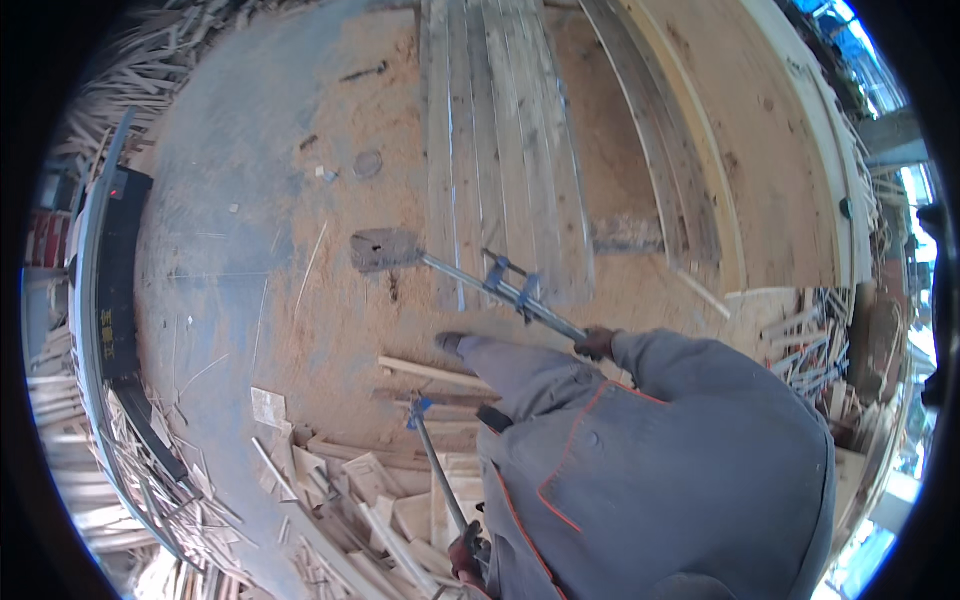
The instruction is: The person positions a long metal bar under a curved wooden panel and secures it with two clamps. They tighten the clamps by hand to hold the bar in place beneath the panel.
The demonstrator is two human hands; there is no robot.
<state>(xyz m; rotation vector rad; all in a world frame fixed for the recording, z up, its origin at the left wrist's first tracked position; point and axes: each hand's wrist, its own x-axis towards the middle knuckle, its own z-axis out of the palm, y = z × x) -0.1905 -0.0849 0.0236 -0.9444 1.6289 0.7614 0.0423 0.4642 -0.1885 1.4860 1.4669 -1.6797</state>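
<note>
My right hand is closed round the near end of a long metal bar clamp with blue jaws. The clamp reaches out over the ends of several long planks lying side by side; whether it touches them or is a pair of bars, I cannot tell. My left hand, low in the view, is closed on a second bar clamp. Its blue jaw points away from me, over the scrap wood. My grey sleeve and jacket hide part of the floor.
A wood block lies by the right clamp's far end. Wide boards stand to the right. Scrap wood is heaped beside my left hand. A dark machine edge runs along the left. Sawdust covers the floor.
</note>
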